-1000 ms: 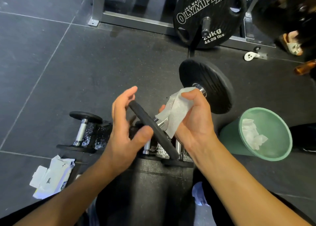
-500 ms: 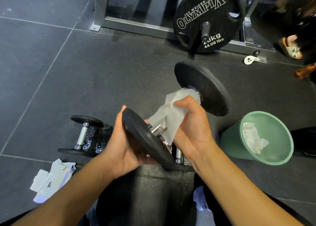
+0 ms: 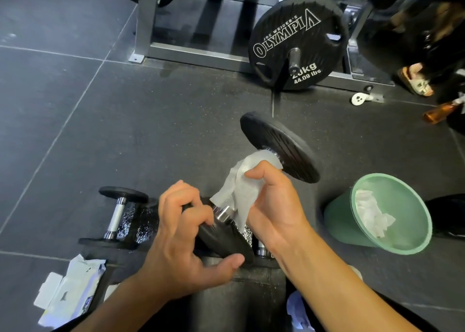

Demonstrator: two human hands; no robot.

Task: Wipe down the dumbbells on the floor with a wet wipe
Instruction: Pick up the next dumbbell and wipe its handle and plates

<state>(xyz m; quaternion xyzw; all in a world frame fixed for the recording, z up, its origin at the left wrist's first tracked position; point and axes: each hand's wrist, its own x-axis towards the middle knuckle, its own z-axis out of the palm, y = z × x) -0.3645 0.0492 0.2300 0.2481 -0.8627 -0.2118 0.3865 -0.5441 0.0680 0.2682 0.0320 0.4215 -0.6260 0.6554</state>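
Black dumbbell (image 3: 279,150): held tilted above the floor (image 3: 125,130); judged heavy, rigid, end-weighted.
Left hand (image 3: 181,233): fingers (image 3: 198,213) curl over the near disc's (image 3: 221,241) rim, thumb beneath, bearing the weight.
Right hand (image 3: 274,206): clenched round the wet wipe (image 3: 241,191) on the metal handle (image 3: 224,212).
Wet wipe: thin, limp, likely slick; the best hold is the knurled handle.

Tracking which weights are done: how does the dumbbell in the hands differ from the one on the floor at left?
The held dumbbell is lifted and tilted, the left hand gripping its near plate; the floor dumbbell lies untouched. The right hand wraps the wet wipe round the held one's bar; the floor one's bar is bare. Both have black round plates.
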